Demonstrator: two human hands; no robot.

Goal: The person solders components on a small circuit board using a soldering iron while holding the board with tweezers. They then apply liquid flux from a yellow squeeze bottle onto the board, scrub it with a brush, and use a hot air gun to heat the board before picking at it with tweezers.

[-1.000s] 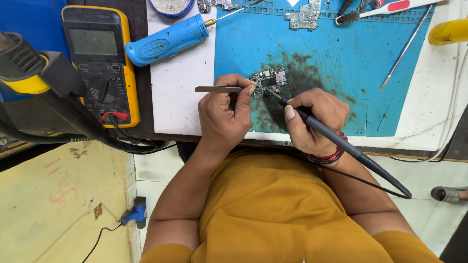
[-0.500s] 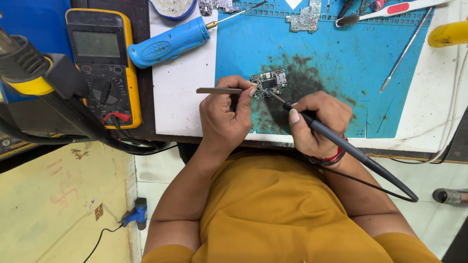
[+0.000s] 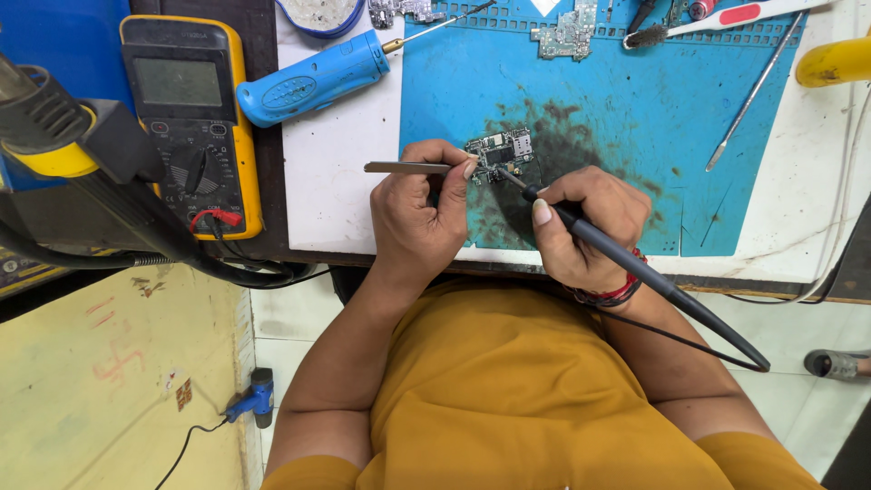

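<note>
Barely shifted since half a second ago: both hands still at the small circuit board (image 3: 499, 154) on the blue mat (image 3: 626, 109). Left of the board, left hand (image 3: 419, 216) closed around one pair of tweezers (image 3: 408, 167), tips at the board's edge. Right of it, right hand (image 3: 581, 227) pinching one black soldering iron (image 3: 635, 268), tip touching the board. Far left of the board, one yellow multimeter (image 3: 190, 118).

White bench (image 3: 336, 181), tiled floor (image 3: 299, 318), yellow wall (image 3: 109, 381)
</note>
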